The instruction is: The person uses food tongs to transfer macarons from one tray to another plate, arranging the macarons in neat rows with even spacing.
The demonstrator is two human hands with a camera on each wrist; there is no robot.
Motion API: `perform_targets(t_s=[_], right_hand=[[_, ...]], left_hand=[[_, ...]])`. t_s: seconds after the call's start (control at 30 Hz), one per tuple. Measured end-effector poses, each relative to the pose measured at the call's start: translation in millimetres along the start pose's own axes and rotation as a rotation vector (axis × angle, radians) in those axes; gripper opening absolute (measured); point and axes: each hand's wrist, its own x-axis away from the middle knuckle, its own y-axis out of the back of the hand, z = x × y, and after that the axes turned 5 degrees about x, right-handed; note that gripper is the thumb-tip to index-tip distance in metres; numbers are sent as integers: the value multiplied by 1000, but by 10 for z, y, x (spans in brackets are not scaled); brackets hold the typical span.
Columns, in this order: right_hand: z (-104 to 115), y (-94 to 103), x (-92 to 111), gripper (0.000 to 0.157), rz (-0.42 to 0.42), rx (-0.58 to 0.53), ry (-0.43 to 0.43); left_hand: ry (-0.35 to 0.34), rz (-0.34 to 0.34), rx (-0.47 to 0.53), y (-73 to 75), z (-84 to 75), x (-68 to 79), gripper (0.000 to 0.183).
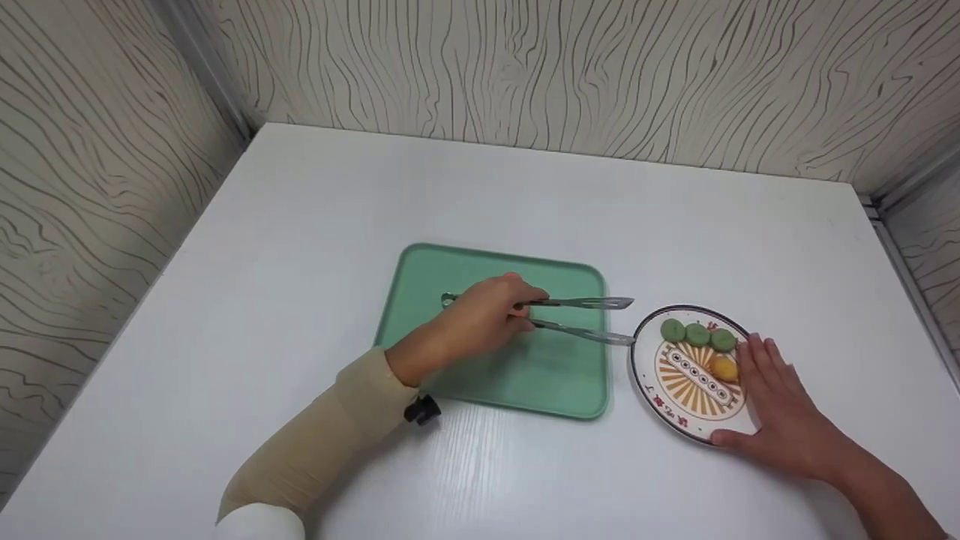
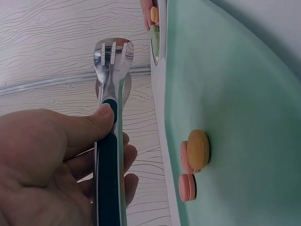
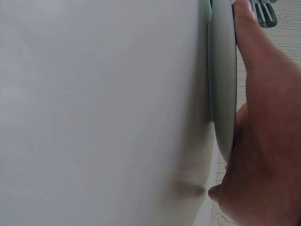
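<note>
My left hand (image 1: 487, 311) holds a pair of metal tongs (image 1: 581, 302) above the green tray (image 1: 562, 382). In the left wrist view the tongs have dark grip strips (image 2: 108, 174), and the thumb lies along one of them. The tongs' arms are spread, with no food between the tips, which point toward the plate. An orange macaron (image 2: 198, 149) and two pink macarons (image 2: 187, 187) lie on the tray. My right hand (image 1: 787, 420) rests with straight, spread fingers on the rim of a round patterned plate (image 1: 652, 375). The plate bears three green macarons (image 1: 697, 334) and one yellow macaron (image 1: 724, 368).
Both tray and plate stand on a white table (image 1: 315, 210), the plate just right of the tray. Wood-grain patterned panels (image 1: 525, 75) rise behind the table and at its sides. A small black object (image 1: 422, 410) shows beneath the left cuff.
</note>
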Motion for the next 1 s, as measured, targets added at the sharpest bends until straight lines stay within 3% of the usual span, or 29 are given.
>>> perform_targets(t_s=[0.17,0.33,0.53,0.7,1.0], right_hand=[[1,2,4,128,-1,5,-2],[-5,6,7,128,-1,6,-3],[-3,12,6,128,3,0,-9],[2,14,7,128,5,-1,-12],[2,8,4,128,7,-15,-17]], left_hand=[[-3,-13,13,53,61,88,9],[6,-32,92,105,142,176,10],[7,-25,172,176,235,283,36],[41,-44,151,232,294,383,43],[70,-75,92,336,379,502,39]])
